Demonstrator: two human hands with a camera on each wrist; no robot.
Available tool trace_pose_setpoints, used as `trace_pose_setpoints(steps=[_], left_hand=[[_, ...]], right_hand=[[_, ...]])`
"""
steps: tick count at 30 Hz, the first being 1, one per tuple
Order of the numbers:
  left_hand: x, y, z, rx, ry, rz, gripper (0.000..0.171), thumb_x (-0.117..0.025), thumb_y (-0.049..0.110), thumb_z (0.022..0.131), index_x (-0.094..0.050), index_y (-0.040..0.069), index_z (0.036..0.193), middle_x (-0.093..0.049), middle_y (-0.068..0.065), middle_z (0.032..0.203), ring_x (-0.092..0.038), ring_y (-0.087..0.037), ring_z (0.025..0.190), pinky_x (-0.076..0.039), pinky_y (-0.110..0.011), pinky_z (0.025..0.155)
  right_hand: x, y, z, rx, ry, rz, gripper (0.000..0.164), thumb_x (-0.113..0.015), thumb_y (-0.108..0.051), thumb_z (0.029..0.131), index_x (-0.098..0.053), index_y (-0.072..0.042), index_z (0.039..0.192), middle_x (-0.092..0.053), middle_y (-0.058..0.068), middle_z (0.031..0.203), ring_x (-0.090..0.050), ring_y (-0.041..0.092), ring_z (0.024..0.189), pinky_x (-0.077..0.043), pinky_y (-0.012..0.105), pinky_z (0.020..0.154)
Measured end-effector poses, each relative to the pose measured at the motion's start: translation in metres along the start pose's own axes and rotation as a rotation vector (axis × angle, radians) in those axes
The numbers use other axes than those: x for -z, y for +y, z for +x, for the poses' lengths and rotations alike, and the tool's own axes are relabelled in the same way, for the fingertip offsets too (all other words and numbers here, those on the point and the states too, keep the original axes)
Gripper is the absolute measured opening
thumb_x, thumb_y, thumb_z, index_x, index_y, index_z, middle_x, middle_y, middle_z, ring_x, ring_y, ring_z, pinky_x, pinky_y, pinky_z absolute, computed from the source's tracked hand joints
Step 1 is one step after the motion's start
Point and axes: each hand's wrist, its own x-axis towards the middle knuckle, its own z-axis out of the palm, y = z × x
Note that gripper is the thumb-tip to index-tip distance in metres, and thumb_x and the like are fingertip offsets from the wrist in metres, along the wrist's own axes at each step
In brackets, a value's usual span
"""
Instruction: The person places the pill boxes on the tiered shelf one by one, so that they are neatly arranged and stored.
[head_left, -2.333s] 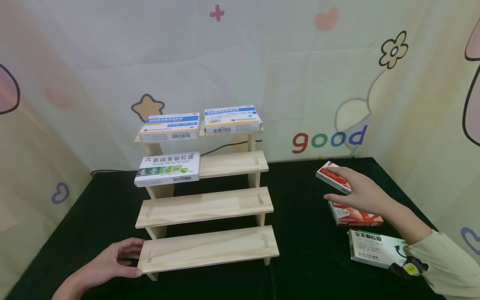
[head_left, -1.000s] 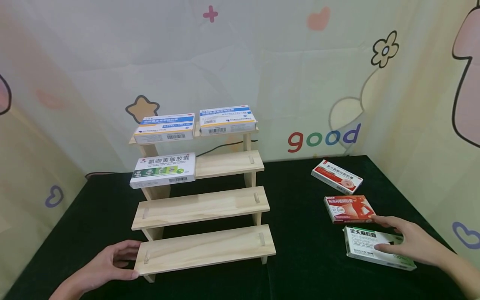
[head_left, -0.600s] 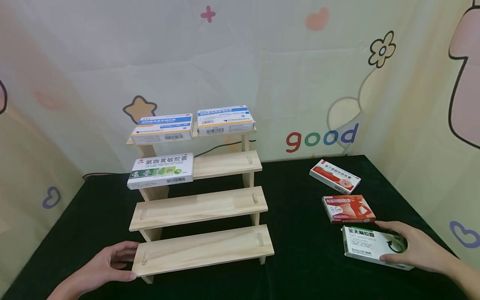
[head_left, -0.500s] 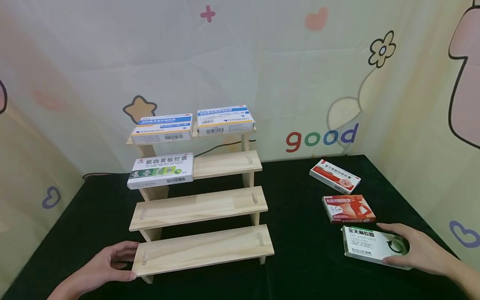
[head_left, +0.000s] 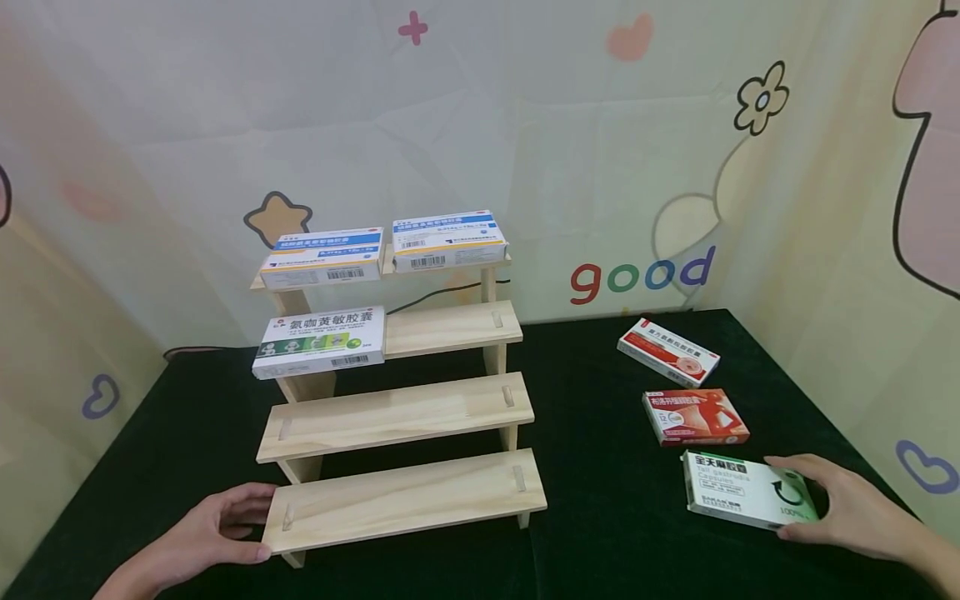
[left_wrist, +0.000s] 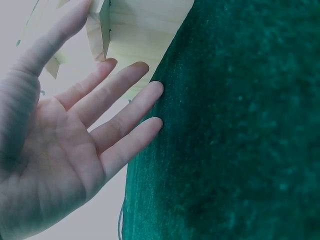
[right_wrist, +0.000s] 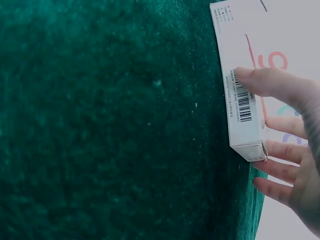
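My right hand (head_left: 855, 510) pinches the right end of a white-and-green medicine box (head_left: 738, 487) on the dark cloth, thumb at its near side and fingers at its far side. In the right wrist view, the thumb lies on the box's barcode side (right_wrist: 242, 100). At the lowest left corner of a stepped wooden shelf (head_left: 405, 504), my left hand (head_left: 202, 533) touches the board's end. The left wrist view shows its fingers (left_wrist: 107, 97) extended and spread, beside a wooden leg (left_wrist: 98, 30).
Behind the held box lie a red medicine box (head_left: 696, 417) and a red-and-white one (head_left: 669, 352). Two blue-and-white boxes (head_left: 324, 257) occupy the top step, and a white-green box (head_left: 321, 342) the step below. A patterned curtain (head_left: 570, 142) hangs behind the dark tabletop (head_left: 585, 467).
My right hand has come from the red-and-white box toward me to the white-and-green box and taken its right end, which has turned slightly away. The left hand stays at the shelf.
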Motion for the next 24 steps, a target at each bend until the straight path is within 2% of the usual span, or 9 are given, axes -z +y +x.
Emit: trace_pose_setpoints(steps=[7,15,20,24], left_hand=[[0.0,0.0,0.0,0.002,0.0,0.003,0.06,-0.063,0.011,0.083,-0.032,-0.016,0.127,-0.046,-0.03,0.122,-0.052,-0.034,0.104,-0.049,-0.043,0.082],[0.0,-0.002,-0.002,-0.019,-0.002,0.003,0.059,-0.062,0.01,0.084,-0.032,-0.016,0.128,-0.046,-0.031,0.122,-0.053,-0.032,0.103,-0.05,-0.036,0.079],[0.0,-0.002,-0.002,-0.02,-0.004,0.002,0.058,-0.061,0.01,0.085,-0.032,-0.015,0.127,-0.045,-0.031,0.122,-0.053,-0.033,0.104,-0.05,-0.04,0.08],[0.001,-0.001,-0.001,-0.033,-0.013,0.011,0.056,-0.061,0.01,0.085,-0.033,-0.015,0.127,-0.045,-0.033,0.122,-0.053,-0.032,0.103,-0.049,-0.041,0.081]], right_hand=[[-0.002,0.001,0.0,0.002,0.0,-0.003,0.067,-0.079,-0.036,0.062,-0.057,0.0,0.114,-0.054,0.022,0.109,-0.05,0.028,0.088,-0.047,0.053,0.07],[-0.001,-0.002,0.002,-0.009,-0.012,0.0,0.066,-0.079,-0.036,0.062,-0.057,-0.001,0.114,-0.053,0.021,0.109,-0.05,0.026,0.086,-0.048,0.049,0.068],[0.0,-0.007,0.006,-0.016,-0.03,0.0,0.065,-0.079,-0.037,0.063,-0.057,-0.003,0.114,-0.054,0.018,0.108,-0.049,0.023,0.084,-0.048,0.044,0.068],[0.004,-0.012,0.009,0.009,-0.03,-0.006,0.063,-0.078,-0.039,0.064,-0.058,-0.005,0.114,-0.054,0.015,0.109,-0.05,0.02,0.084,-0.047,0.035,0.066]])
